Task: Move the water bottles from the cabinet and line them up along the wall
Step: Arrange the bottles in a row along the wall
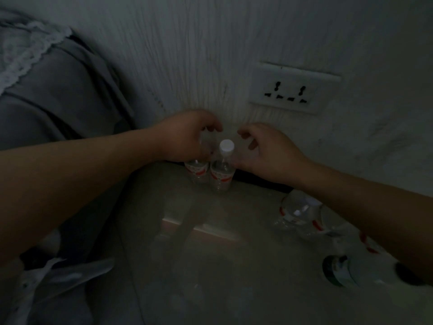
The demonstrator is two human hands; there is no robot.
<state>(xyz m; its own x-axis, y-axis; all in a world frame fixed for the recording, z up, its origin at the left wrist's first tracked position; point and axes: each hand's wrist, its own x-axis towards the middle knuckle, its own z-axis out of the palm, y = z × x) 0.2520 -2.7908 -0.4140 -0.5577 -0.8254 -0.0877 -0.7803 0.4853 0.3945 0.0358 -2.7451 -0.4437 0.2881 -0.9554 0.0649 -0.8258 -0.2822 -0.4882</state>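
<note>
Two clear water bottles with red labels stand upright side by side on the floor against the white wall [210, 55]. My left hand [187, 137] is curled over the top of the left bottle [196, 170], hiding its cap. The right bottle [221, 174] shows its white cap between my hands. My right hand [264, 151] hovers just right of that bottle with fingers spread and nothing in it. Under my right forearm lie more clear bottles [302, 214] on their sides.
A double wall socket [295, 90] sits above and right of the bottles. Grey bedding with a lace edge [58, 90] fills the left. A green-labelled bottle [342, 270] lies at lower right. Crumpled white plastic [58, 277] lies at lower left. The scene is dim.
</note>
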